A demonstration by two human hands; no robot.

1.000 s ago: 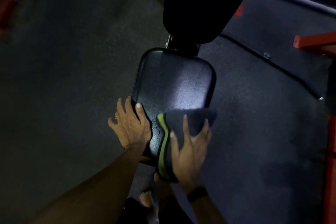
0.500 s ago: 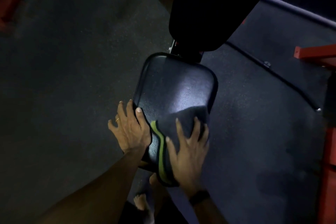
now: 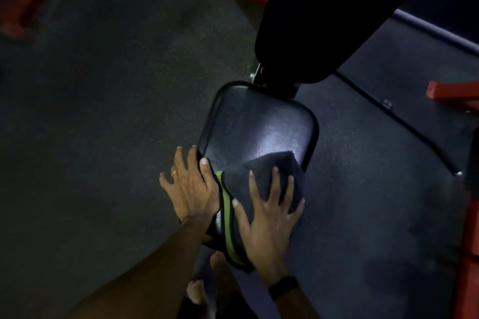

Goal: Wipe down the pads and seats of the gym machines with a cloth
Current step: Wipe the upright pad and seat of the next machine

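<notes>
Right hand (image 3: 268, 217) lies flat, fingers spread straight, pressing the dark cloth (image 3: 261, 176) onto the near end of the black seat (image 3: 256, 124). The cloth's green stripe runs along the seat's near-left side and hangs over the near edge. Left hand (image 3: 190, 186) rests relaxed on the seat's left edge, thumb on top, grasping nothing. Beyond the seat's far end rises the black back pad (image 3: 324, 15), over dark rubber floor (image 3: 103, 111).

Black seat (image 3: 248, 122), dark cloth (image 3: 264, 176) on it
</notes>
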